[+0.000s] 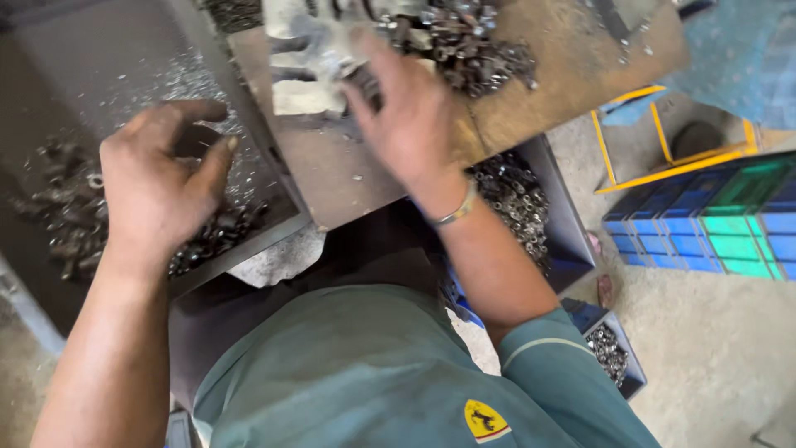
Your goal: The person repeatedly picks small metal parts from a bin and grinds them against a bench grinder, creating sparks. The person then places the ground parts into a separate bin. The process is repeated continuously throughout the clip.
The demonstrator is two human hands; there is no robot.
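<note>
left hand (157,187) curled, grip contents unclear, over grey tray (124,75) of dark metal parts (62,220), right hand (410,116) fingers spread reaching far on worn bench (572,66), blue stacked bins (713,228) right on sandy floor (713,348)

The tabletop (564,58) is a worn brown board, far and centre, tilted in view. A heap of small dark metal parts (473,41) lies on its far edge, with a few loose bits scattered to the right. A pale metal block (303,58) sits at its far left. To the left, a grey tray (91,75) carries metal shavings (182,83) and a pile of dark cylinders (75,220) along its near side. Below the board, a bin (572,224) holds shiny nuts (514,203). On the sandy floor (713,348), right, stand blue and green crates (713,224) and a yellow frame (672,133).
</note>
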